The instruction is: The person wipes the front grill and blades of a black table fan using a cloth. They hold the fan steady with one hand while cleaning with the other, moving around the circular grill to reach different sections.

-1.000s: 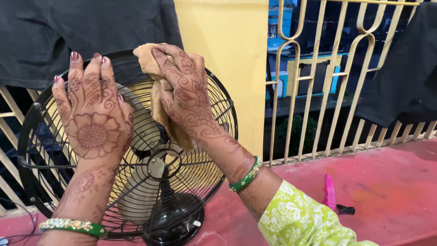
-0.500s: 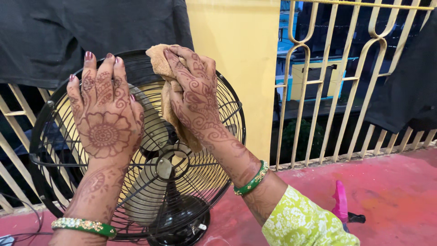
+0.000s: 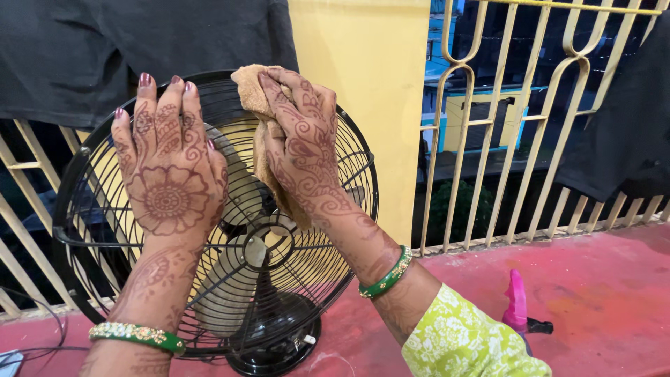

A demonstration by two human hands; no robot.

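A black table fan [image 3: 84,230] with a round wire grille stands on a red floor in front of me. My left hand [image 3: 171,171], painted with henna, lies flat with spread fingers against the grille's upper left. My right hand [image 3: 303,143] presses a tan cloth [image 3: 251,91] onto the grille's upper middle; the cloth hangs down under my palm towards the hub. Both wrists carry green bangles.
A pink spray bottle [image 3: 516,304] with a black trigger stands on the red floor [image 3: 600,293] to the right. A cream metal railing [image 3: 516,139] runs behind, with dark garments [image 3: 139,49] hung over it, and a yellow pillar [image 3: 370,84] rises behind the fan.
The view has drifted a little, so the fan and both hands sit slightly further right and higher. My right hand and the cloth stay at the top of the grille.
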